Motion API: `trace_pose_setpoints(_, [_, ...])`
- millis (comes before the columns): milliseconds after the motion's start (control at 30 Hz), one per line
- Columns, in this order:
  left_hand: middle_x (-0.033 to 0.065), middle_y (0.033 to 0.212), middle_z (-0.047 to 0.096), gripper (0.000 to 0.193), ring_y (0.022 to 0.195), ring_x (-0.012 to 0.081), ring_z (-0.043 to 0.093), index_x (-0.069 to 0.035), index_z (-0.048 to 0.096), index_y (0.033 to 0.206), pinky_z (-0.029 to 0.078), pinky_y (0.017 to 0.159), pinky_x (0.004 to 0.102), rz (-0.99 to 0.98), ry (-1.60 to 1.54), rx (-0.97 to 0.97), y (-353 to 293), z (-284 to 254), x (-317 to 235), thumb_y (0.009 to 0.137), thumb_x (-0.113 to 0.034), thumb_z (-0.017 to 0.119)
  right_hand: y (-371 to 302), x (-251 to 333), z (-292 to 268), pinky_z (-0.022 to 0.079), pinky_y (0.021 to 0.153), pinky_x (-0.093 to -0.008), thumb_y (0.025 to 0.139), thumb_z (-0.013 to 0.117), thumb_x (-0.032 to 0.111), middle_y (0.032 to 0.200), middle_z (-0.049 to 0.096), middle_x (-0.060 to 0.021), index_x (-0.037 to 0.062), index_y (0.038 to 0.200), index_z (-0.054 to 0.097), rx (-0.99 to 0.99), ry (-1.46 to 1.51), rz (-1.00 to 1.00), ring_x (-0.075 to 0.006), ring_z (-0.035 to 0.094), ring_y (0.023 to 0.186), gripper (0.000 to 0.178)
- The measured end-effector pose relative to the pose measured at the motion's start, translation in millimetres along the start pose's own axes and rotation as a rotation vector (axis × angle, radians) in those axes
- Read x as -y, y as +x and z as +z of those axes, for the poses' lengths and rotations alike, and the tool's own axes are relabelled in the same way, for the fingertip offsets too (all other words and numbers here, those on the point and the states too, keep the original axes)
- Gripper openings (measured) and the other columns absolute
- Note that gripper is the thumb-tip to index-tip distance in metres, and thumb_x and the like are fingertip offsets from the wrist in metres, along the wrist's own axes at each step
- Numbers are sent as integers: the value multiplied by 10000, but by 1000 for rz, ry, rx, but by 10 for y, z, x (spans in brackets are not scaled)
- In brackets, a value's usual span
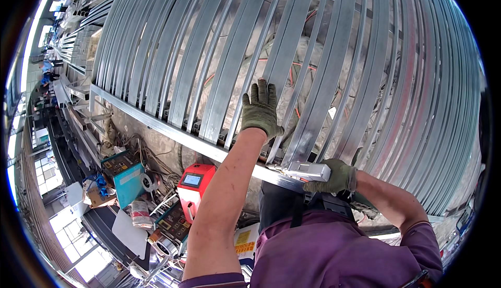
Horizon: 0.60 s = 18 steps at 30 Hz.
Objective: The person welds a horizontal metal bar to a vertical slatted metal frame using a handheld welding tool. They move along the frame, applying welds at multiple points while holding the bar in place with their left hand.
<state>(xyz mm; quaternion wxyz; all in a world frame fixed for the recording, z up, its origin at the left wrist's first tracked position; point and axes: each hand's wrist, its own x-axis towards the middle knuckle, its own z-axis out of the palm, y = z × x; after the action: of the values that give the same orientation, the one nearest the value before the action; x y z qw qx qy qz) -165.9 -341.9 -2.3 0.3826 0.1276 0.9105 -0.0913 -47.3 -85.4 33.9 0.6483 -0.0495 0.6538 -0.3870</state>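
at the near edge of the metal frame, your right hand (pixel 334 178) holds a silver welding torch (pixel 308 171). its long axis runs nearly level across the view, and its nozzle points to your left, with the tip touching the frame's front rail (pixel 172 134) just below your left wrist. the torch body lies inside your gloved palm, your fingers (pixel 319 186) wrapped under and around its rear half, clamped on it, while the front half juts out free toward the left.

your left hand (pixel 261 111), also in a green glove, rests flat up on the slats, fingers spread apart and pressed on one steel slat (pixel 284 53), gripping nothing. it sits above and a little left of the torch tip, near but not touching it.

the slats run away from you in a close row, with narrow gaps that show cables and floor underneath. the front rail crosses them on a slant, lower on your right. to the right of the torch the slats continue unbroken; to the left the rail runs on bare for a long stretch.

below the rail on your left stands a red welding machine (pixel 194 186) with a small screen, a teal box (pixel 125 176) beside it and loose hoses around them.
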Motion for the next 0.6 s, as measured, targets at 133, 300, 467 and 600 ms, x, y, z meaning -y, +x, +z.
trace_pose_setpoints(133, [282, 1852, -64, 1448, 1731, 420, 44, -49, 2, 1792, 112, 1381, 591, -4, -3, -4, 4, 8, 3, 829, -728, 845, -21, 14, 23, 659, 714, -389, 870, 864, 665, 916, 817, -111, 134, 1370, 746, -12, -31, -7, -235, 793, 708, 739])
trace_pose_setpoints(300, [273, 1856, -30, 1446, 1729, 420, 79, -51, 28, 1791, 158, 1367, 610, -2, -5, -40, 18, 36, -5, 809, -702, 866, -29, -13, 57, 659, 728, -387, 852, 866, 682, 952, 825, -119, 139, 1358, 759, -42, -66, -5, -239, 802, 746, 750])
trace_pose_setpoints(467, [274, 1856, -32, 1454, 1728, 424, 81, -52, 29, 1791, 161, 1364, 616, -3, -16, -40, 13, 31, -2, 802, -697, 876, -17, -21, 80, 667, 760, -376, 811, 904, 696, 971, 828, -120, 118, 1303, 792, -85, -82, -43, -235, 816, 800, 768])
trace_pose_setpoints(600, [286, 1849, -72, 1487, 1729, 432, 47, -54, 7, 1792, 116, 1377, 606, -7, -24, -11, 22, 18, -1, 790, -711, 887, -55, 55, 52, 667, 782, -380, 813, 904, 691, 1001, 832, -125, 130, 1305, 795, -52, -58, 28, -241, 819, 829, 754])
